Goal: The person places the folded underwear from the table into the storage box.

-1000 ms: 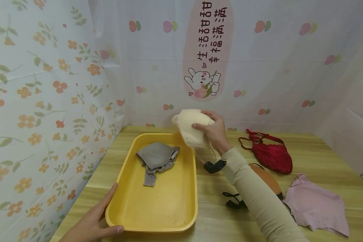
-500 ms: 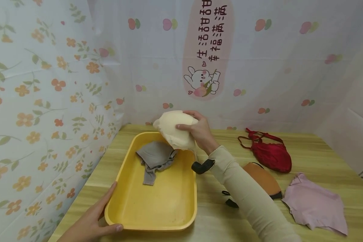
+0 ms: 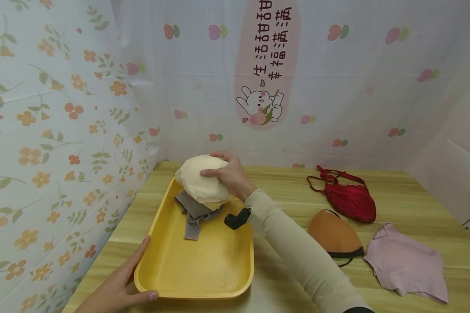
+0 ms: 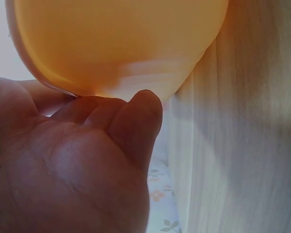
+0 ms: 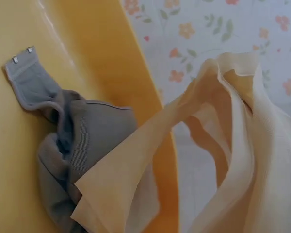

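Observation:
My right hand grips a folded cream bra, thumb on the near side, above the far end of a yellow plastic tub. Below it in the tub lies a grey bra, partly covered by the cream one. The right wrist view shows the cream bra's loose band hanging over the tub wall, near the grey bra's hooked strap. At the tub's near left corner, my left hand holds the rim. Its fingers touch the outer wall in the left wrist view.
On the wooden table right of the tub lie a red bra, an orange bra with black trim, and a pink garment. Floral sheets stand at the left and back. A black band sits by my right wrist.
My right hand has carried the cream bra leftward and slightly down, from beside the tub's far right corner to over the grey bra. The left hand stays at the corner.

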Motion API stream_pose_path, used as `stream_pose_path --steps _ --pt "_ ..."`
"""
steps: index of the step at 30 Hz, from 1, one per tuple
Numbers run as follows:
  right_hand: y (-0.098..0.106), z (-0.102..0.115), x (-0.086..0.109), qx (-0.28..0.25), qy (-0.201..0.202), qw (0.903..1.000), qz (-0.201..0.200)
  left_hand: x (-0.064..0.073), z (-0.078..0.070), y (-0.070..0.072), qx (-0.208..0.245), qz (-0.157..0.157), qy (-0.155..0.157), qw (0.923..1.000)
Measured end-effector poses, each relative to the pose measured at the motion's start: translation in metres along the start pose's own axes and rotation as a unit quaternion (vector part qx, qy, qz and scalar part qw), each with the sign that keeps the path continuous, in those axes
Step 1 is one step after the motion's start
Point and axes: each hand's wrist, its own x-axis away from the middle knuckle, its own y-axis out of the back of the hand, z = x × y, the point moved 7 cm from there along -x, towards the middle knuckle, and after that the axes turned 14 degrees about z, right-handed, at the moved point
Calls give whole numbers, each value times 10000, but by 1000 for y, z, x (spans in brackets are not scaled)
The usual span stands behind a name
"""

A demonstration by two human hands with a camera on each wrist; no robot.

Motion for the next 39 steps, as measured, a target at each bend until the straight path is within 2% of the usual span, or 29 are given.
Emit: stream_pose_path --steps 6,13,18,25,30,34,39 --pt "-10 -20 -4 43 -363 9993 24 3 -2 0 -376 -274 -252 9986" --pt "-14 -38 -4 259 -698 9972 -19 1 0 0 -160 -189 -213 9995" --pt "-16 -49 -5 579 -942 9938 -82 2 -1 1 -268 -220 -313 9989" --pt "-17 -61 -4 1193 -1211 9854 -81 0 1 0 -110 -190 23 9998" --pt "-17 -67 -4 1498 -1319 9799 -42 0 1 0 -74 -163 80 9998" --pt "-17 -68 -6 1691 -1281 9772 22 1 -1 0 -153 -181 -23 9997" --pt "-19 -67 -7 2159 -1191 9688 248 1 0 -2 -130 -170 -72 9997"
